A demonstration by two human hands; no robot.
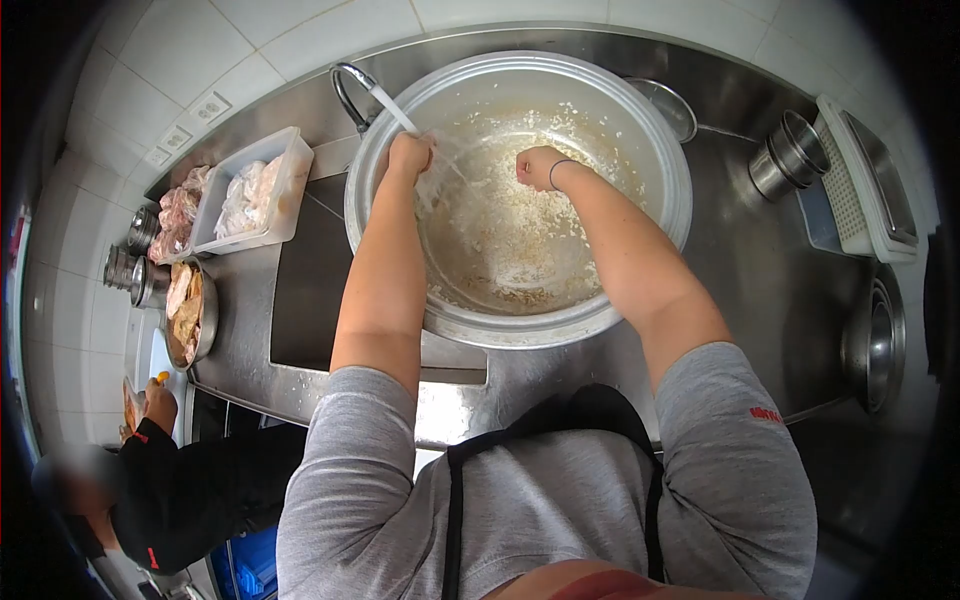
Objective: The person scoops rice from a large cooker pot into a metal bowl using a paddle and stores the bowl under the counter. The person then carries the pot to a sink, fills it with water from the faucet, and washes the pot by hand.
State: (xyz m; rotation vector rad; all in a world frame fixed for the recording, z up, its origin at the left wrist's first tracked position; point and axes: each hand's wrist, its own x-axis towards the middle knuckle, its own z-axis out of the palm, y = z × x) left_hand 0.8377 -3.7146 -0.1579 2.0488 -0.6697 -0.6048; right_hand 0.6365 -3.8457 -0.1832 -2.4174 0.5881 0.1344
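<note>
Grains lie in the pot, spread beneath the right hand and on toward the near side, closer to it than to the left hand, which is closed round the hose. The right is curled into a fist; whether around grains, I cannot tell.

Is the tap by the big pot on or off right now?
The tap is on: water sprays from the white hose at the left hand into the big pot.
</note>
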